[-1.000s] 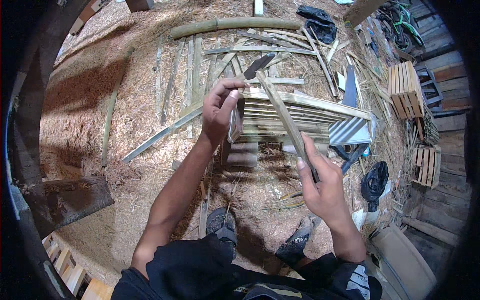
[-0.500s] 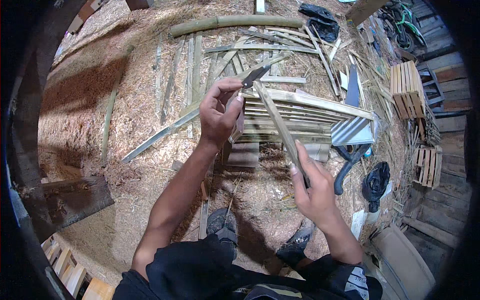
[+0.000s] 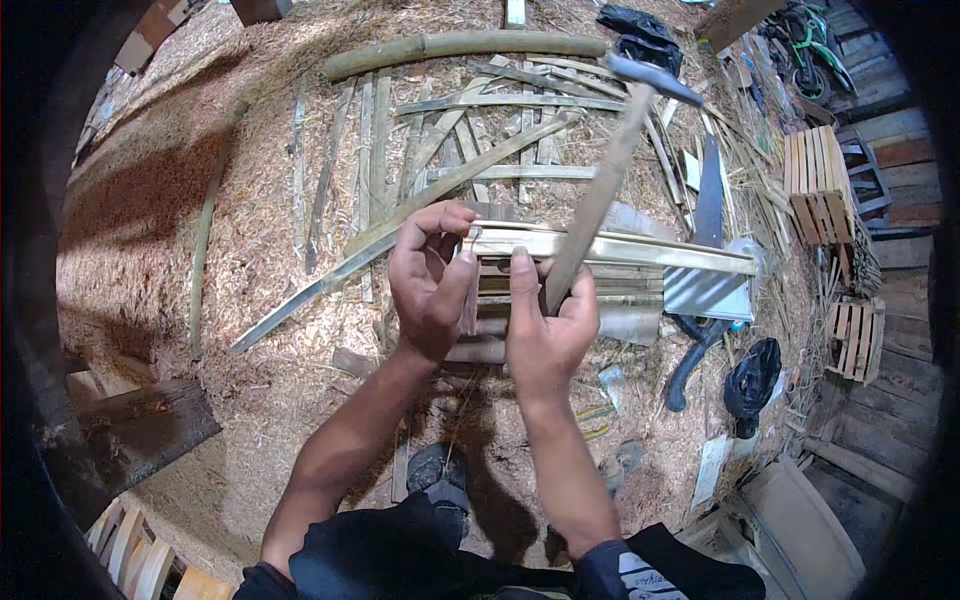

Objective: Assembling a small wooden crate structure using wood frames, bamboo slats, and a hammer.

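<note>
A crate of pale bamboo slats lies in front of me, its long side running left to right. My left hand is closed around its left end, fingers over the top and thumb on the near side; a small thin dark thing shows by the fingertips, too small to name. My right hand grips a hammer by its wooden handle, the metal head tilted up and away to the right. The right thumb presses on the top slat near the left hand. A handsaw lies partly behind the crate's right end.
Loose bamboo strips and a thick bamboo pole lie on the shavings beyond. Slatted crates stand at right, with a black plastic bag closer in. A timber beam is at left; a green two-wheeler stands far right.
The hammer's head has swung from beside my left hand up and to the right. My right hand has moved left, close to the left one, its thumb now on the slat.
</note>
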Tool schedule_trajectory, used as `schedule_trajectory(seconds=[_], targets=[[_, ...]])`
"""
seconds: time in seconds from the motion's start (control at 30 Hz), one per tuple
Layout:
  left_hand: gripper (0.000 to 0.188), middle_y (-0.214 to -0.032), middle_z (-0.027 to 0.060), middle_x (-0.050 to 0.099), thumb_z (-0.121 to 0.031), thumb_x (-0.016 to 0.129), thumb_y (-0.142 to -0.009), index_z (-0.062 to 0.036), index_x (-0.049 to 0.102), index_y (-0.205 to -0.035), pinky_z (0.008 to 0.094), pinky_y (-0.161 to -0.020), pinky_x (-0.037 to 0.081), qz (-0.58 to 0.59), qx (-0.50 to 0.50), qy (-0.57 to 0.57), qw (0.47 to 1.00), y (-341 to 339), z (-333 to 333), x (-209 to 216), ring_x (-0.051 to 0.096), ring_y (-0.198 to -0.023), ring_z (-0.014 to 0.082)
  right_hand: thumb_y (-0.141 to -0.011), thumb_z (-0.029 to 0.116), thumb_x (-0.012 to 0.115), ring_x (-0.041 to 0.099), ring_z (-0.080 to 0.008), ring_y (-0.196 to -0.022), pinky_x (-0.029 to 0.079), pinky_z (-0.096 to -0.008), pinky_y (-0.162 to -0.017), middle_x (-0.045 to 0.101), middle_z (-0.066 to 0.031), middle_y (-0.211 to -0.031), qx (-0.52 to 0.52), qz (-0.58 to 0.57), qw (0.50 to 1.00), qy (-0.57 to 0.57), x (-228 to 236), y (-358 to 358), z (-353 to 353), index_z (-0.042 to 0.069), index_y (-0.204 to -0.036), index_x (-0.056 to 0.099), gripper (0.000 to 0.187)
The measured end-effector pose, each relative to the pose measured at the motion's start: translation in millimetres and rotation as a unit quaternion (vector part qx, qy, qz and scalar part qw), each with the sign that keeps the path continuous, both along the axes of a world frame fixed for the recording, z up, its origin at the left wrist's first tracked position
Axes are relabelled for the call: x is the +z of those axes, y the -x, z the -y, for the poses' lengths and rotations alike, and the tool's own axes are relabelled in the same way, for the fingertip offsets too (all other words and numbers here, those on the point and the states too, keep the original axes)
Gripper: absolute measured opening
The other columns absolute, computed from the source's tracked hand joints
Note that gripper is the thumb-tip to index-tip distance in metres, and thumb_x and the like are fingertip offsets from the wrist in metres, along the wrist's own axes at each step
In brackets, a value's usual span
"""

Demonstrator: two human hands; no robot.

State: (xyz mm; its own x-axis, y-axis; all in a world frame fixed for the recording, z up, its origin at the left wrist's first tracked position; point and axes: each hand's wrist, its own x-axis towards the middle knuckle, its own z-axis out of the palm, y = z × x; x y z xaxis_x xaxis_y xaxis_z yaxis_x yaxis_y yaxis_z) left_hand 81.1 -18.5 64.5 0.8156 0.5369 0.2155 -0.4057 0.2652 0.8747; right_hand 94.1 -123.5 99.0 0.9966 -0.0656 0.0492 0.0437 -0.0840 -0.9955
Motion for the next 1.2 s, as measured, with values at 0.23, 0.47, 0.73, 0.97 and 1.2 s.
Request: schedule_trajectory(seconds=[0.23,0.47,0.73,0.97,1.2], targets=[[0.027,-0.118,0.0173,0.049,0.002,0.052,-0.082,0.0052,0.049,-0.108,0.0369,-0.104,0.04,0.001,0.001,-0.005,1.0,3,3,-3,0.052,-0.112,0.0216,-0.09,0.011,0.073,0.043,-0.0055,-0.076,0.038,-0.0208,-0.067,0.045,0.003,-0.085,-0.078,-0.012,0.991,-0.106,1,8,-20,0.007,-0.093,0.047,0.027],[0.026,-0.119,0.0172,0.049,0.001,0.053,-0.082,0.0044,0.05,-0.108,0.0369,-0.104,0.04,0.003,-0.005,-0.012,1.0,3,2,-2,0.051,-0.114,0.0223,-0.09,0.008,0.073,0.043,-0.0052,-0.076,0.038,-0.0209,-0.068,0.045,0.0031,-0.085,-0.07,-0.001,0.993,-0.09,-5,7,-17,0.008,-0.093,0.046,0.027],[0.02,-0.106,0.013,0.064,0.0,0.07,-0.08,0.0008,0.07,-0.1,0.0329,-0.092,0.047,-0.039,0.029,-0.22,0.974,-2,-23,12,0.061,-0.101,0.0206,-0.09,0.007,0.072,0.045,-0.0028,-0.071,0.037,-0.0192,-0.061,0.048,0.0034,-0.082,-0.051,-0.002,0.993,-0.104,-11,1,-18,0.008,-0.095,0.046,0.026],[0.013,-0.103,0.0112,0.064,0.005,0.073,-0.082,0.0026,0.072,-0.095,0.0272,-0.082,0.051,-0.076,0.032,-0.272,0.959,-5,-30,16,0.063,-0.095,0.017,-0.09,0.013,0.073,0.046,-0.0081,-0.083,0.042,-0.0245,-0.074,0.047,0.001,-0.088,-0.033,-0.05,0.991,-0.121,-9,-5,-20,0.005,-0.096,0.048,0.027],[0.007,-0.1,0.0104,0.064,0.004,0.072,-0.084,0.0032,0.069,-0.091,0.0243,-0.075,0.05,-0.046,0.051,-0.105,0.992,-9,-15,0,0.062,-0.089,0.0124,-0.091,0.012,0.072,0.047,-0.0069,-0.079,0.043,-0.0233,-0.068,0.047,-0.0008,-0.09,-0.017,-0.045,0.989,-0.139,-11,-9,-21,0.005,-0.095,0.047,0.026]])
